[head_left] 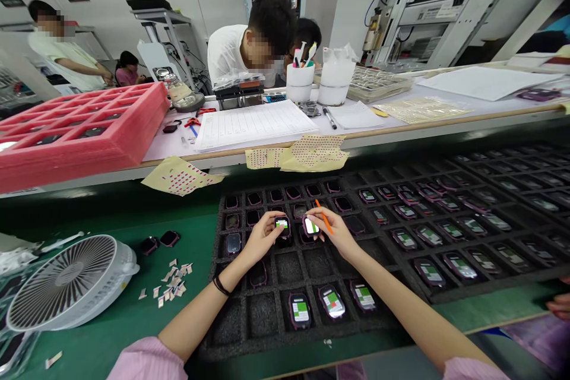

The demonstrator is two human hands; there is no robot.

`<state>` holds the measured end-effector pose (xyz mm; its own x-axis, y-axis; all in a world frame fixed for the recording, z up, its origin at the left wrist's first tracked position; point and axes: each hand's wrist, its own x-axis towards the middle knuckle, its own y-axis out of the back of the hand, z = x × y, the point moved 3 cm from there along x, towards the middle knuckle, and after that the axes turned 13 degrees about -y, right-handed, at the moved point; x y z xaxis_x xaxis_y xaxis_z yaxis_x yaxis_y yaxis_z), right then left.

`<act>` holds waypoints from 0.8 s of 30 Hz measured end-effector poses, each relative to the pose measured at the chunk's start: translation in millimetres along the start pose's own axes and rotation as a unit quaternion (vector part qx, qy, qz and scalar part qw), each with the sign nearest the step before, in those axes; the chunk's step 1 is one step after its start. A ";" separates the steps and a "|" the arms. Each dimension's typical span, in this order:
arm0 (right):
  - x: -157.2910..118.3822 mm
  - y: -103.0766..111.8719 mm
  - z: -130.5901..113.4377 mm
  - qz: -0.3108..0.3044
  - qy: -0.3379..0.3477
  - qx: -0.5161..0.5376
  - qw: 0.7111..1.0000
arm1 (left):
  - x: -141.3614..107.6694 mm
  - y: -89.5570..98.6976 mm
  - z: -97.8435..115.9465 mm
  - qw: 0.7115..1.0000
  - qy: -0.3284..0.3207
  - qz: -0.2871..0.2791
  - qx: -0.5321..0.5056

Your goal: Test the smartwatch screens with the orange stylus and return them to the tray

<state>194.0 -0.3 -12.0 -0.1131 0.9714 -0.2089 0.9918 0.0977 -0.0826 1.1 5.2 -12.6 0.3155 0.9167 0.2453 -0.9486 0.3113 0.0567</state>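
Reading your view as a clock face, the green table spreads from eight o'clock round past six, below a raised shelf. On it, the black foam trays run from six o'clock out to three, their pockets holding many dark-framed watches. Up on the shelf at nine to ten o'clock is the pink foam tray, and the white fan stands on the table at eight. A person in a white top leans in near twelve, behind white paper sheets and two white cups. Both your hands are at about six o'clock, over the nearest black tray. Your left hand has its grip closed on the left watch, whose screen is lit white and green. Your right hand has its grip closed on the right watch, also lit, with an orange stick held among its fingers. Three lit watches lie in the tray's near row, between five and six. Two dark-screened watches sit on the table at eight, and small pale tabs are scattered between seven and eight.
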 end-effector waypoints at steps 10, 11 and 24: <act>2.0 -0.2 1.8 -0.015 0.007 -0.006 1.000 | -0.6 4.9 3.1 0.999 -0.010 -0.006 0.040; 2.4 -0.9 2.3 -0.023 0.009 -0.001 1.000 | -0.6 4.6 2.3 0.999 -0.014 -0.008 0.039; 6.9 2.8 11.4 -0.034 0.032 -0.033 0.998 | 0.4 3.5 -6.4 1.000 -0.018 0.004 0.024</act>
<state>195.3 4.2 -24.7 -0.1787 0.9737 -0.1411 0.9839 0.1762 -0.0297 -1.9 8.2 -18.5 0.3082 0.9092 0.2798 -0.9513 0.2915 0.1008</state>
